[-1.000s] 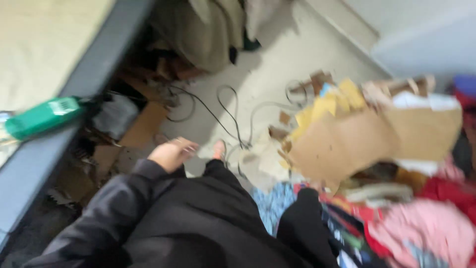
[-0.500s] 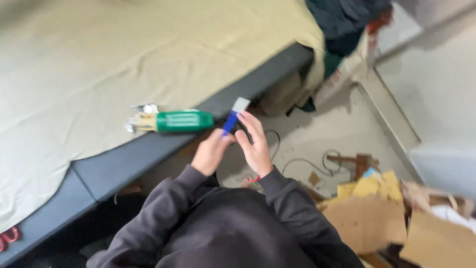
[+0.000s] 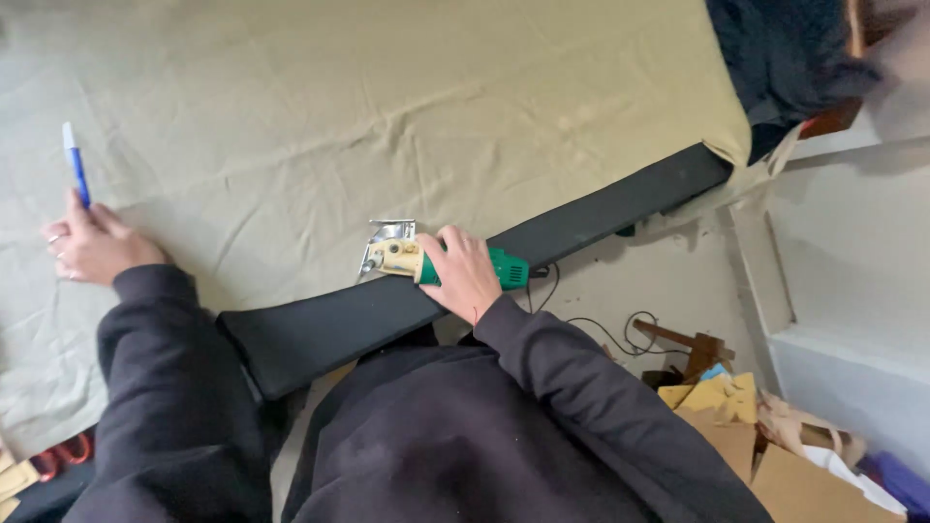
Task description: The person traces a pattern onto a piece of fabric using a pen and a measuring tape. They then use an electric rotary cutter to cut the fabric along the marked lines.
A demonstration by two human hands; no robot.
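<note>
My right hand (image 3: 463, 271) grips a green power tool (image 3: 504, 270) with a cream head and a metal base plate (image 3: 388, 235). The tool lies at the near edge of a beige fabric sheet (image 3: 368, 107), beside a black foam edge (image 3: 581, 218). My left hand (image 3: 95, 244) rests on the fabric at the far left and holds a blue and white pen (image 3: 75, 163) pointing upward. Both arms wear dark sleeves.
A black cable (image 3: 605, 334) trails from the tool over the floor. Cardboard scraps (image 3: 765, 436) and a wooden piece (image 3: 683, 344) lie at the lower right. A dark cloth (image 3: 785, 58) sits at the upper right. Red scissor handles (image 3: 58, 455) show at the lower left.
Both hands held the pen together near the tool half a second ago. Now my left hand has moved far left with the pen, and my right hand has taken hold of the tool.
</note>
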